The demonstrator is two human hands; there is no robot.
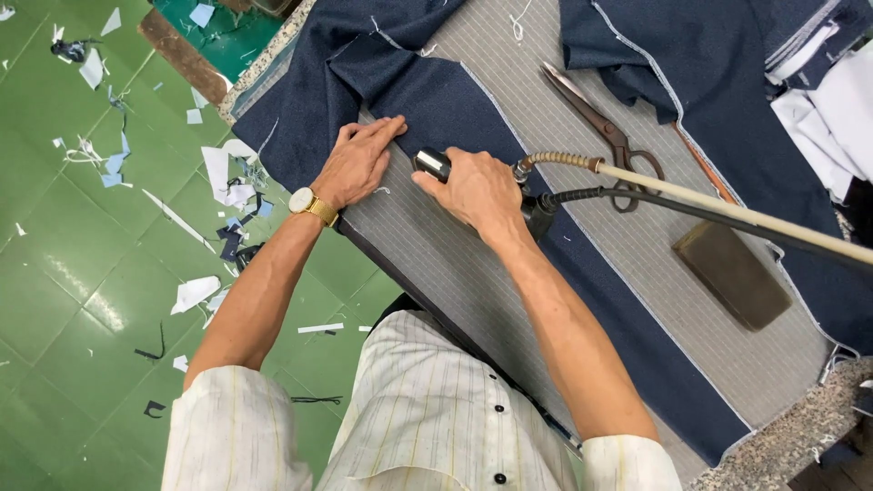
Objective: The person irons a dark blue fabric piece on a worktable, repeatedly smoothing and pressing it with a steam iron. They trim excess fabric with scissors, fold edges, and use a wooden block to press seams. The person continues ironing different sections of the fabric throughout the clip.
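Observation:
My right hand [475,188] grips the handle of a steam iron [434,164], which rests on dark blue cloth [436,105] spread over a grey striped pressing pad [582,218]. A cream hose [727,202] and a black cable [691,211] run from the iron off to the right. My left hand [359,159], with a gold wristwatch, lies flat on the folded edge of the blue cloth just left of the iron, fingers together and pressing down.
Large rusty scissors [596,118] lie on the pad beyond the iron. A dark rectangular block [732,273] sits at the right. More blue cloth [727,82] and white cloth [837,118] pile at the far right. Fabric scraps [227,182] litter the green floor at the left.

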